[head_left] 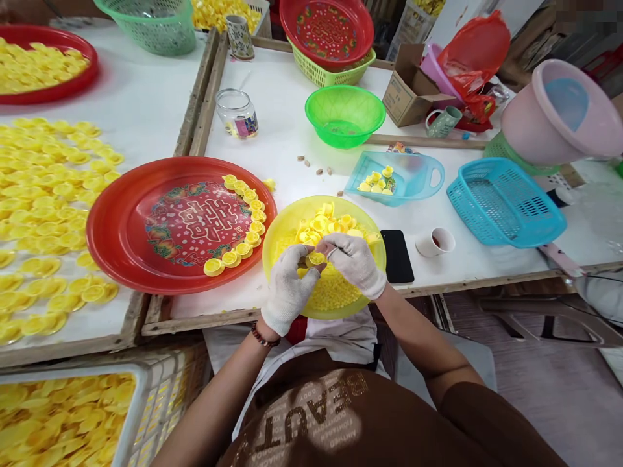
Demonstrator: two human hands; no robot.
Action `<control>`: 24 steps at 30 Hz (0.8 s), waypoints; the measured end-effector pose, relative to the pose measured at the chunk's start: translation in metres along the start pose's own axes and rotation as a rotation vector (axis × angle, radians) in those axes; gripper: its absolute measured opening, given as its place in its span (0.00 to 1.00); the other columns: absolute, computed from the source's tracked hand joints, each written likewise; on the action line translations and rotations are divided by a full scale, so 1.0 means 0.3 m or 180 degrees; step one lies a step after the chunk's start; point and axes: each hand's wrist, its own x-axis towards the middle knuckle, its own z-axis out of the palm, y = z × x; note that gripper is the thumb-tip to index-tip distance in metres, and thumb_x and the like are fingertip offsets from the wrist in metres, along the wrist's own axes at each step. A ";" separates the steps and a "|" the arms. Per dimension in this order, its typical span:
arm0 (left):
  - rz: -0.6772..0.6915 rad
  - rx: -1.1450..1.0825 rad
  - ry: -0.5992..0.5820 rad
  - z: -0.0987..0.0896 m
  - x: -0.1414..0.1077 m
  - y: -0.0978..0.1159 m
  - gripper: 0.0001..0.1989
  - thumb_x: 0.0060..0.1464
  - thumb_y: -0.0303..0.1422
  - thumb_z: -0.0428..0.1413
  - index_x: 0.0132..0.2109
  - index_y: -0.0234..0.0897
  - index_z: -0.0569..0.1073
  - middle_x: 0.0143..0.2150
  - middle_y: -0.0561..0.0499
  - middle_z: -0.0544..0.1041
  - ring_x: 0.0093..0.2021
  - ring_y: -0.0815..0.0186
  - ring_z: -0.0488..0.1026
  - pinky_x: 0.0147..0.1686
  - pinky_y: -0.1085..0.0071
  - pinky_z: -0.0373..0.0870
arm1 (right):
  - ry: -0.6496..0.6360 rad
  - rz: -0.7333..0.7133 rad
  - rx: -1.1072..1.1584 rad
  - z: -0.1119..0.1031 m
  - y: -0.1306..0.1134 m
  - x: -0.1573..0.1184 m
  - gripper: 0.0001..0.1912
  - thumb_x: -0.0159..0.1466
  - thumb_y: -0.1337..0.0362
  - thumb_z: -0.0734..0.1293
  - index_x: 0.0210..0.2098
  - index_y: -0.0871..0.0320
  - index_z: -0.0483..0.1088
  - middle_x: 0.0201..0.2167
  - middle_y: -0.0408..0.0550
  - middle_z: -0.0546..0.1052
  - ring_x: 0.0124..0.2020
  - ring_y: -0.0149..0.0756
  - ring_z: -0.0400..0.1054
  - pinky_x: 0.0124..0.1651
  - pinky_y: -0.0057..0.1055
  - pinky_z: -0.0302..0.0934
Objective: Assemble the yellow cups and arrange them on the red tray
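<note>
My left hand [288, 288], in a white knit glove with bare fingertips, pinches a small round yellow plastic piece [315, 259] above a yellow bowl [374, 292]. My right hand [354, 263], gloved likewise, has thumb and forefinger pressed together at the piece's upper edge; what they hold is too small to make out. Inside the bowl, cup-like yellow pieces [325, 222] are heaped at the back, and small yellow bits [335, 295] fill the front. Left of the bowl lies a red tray [124, 220] with a curved row of yellow pieces [243, 249] along its right side.
Right of the bowl are a black phone [396, 256], a paper cup [435, 243] and a blue basket [506, 201]. Behind stand a blue scoop [409, 188], a green bowl [344, 117] and a glass jar [236, 113]. Many yellow pieces [43, 188] cover the left table.
</note>
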 end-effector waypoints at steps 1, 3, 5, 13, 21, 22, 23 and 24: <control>0.0004 -0.0018 -0.0012 0.001 0.000 0.000 0.12 0.56 0.32 0.62 0.47 0.37 0.73 0.43 0.47 0.80 0.39 0.64 0.78 0.43 0.65 0.77 | -0.0108 -0.0031 -0.0094 -0.003 0.001 -0.001 0.13 0.67 0.55 0.67 0.32 0.55 0.76 0.30 0.44 0.75 0.35 0.34 0.70 0.40 0.32 0.66; 0.0005 -0.0080 -0.0034 0.003 -0.003 -0.001 0.13 0.56 0.32 0.62 0.48 0.37 0.73 0.45 0.47 0.80 0.40 0.63 0.78 0.45 0.65 0.78 | -0.0113 0.0020 -0.0053 -0.007 0.005 -0.002 0.13 0.68 0.53 0.66 0.35 0.55 0.76 0.28 0.44 0.73 0.35 0.34 0.70 0.39 0.32 0.66; 0.0008 -0.0156 -0.0026 0.006 -0.006 -0.003 0.14 0.56 0.32 0.62 0.49 0.37 0.73 0.47 0.46 0.80 0.42 0.63 0.79 0.47 0.65 0.78 | 0.0028 0.0180 0.0186 -0.009 0.012 -0.004 0.15 0.70 0.51 0.64 0.37 0.55 0.74 0.23 0.41 0.68 0.27 0.31 0.64 0.30 0.28 0.61; 0.0073 -0.0201 -0.0016 0.017 -0.010 -0.020 0.13 0.55 0.30 0.60 0.49 0.37 0.73 0.48 0.46 0.81 0.44 0.62 0.80 0.48 0.64 0.79 | -0.0075 0.0102 -0.0100 0.001 -0.013 0.000 0.13 0.70 0.53 0.66 0.34 0.55 0.68 0.29 0.42 0.68 0.31 0.31 0.62 0.33 0.28 0.60; 0.0221 0.0137 0.0162 -0.057 -0.002 0.001 0.17 0.59 0.33 0.58 0.55 0.38 0.73 0.51 0.45 0.80 0.47 0.60 0.78 0.52 0.63 0.77 | -0.0112 0.0964 0.0717 -0.024 0.004 -0.014 0.14 0.68 0.49 0.67 0.36 0.53 0.65 0.21 0.35 0.59 0.18 0.26 0.48 0.19 0.27 0.44; 0.0241 0.0248 0.0230 -0.099 0.007 -0.005 0.16 0.60 0.34 0.58 0.55 0.38 0.74 0.51 0.45 0.80 0.48 0.60 0.78 0.53 0.63 0.76 | -0.0096 0.0895 0.0552 -0.036 0.012 -0.021 0.14 0.69 0.49 0.67 0.36 0.53 0.66 0.21 0.36 0.59 0.18 0.27 0.49 0.20 0.27 0.44; 0.0200 0.0394 0.0315 -0.150 0.018 -0.018 0.15 0.60 0.34 0.58 0.53 0.38 0.74 0.50 0.46 0.80 0.47 0.60 0.78 0.52 0.63 0.76 | -0.0101 0.0761 0.0252 -0.049 0.022 -0.029 0.14 0.70 0.50 0.66 0.35 0.53 0.66 0.21 0.37 0.60 0.19 0.28 0.52 0.21 0.28 0.47; 0.0090 0.0579 0.0420 -0.208 0.030 -0.037 0.14 0.60 0.35 0.58 0.52 0.37 0.75 0.48 0.46 0.80 0.46 0.60 0.78 0.52 0.64 0.76 | -0.0119 0.0573 -0.0149 -0.062 0.033 -0.036 0.14 0.70 0.51 0.65 0.35 0.54 0.67 0.22 0.38 0.63 0.21 0.29 0.55 0.24 0.29 0.51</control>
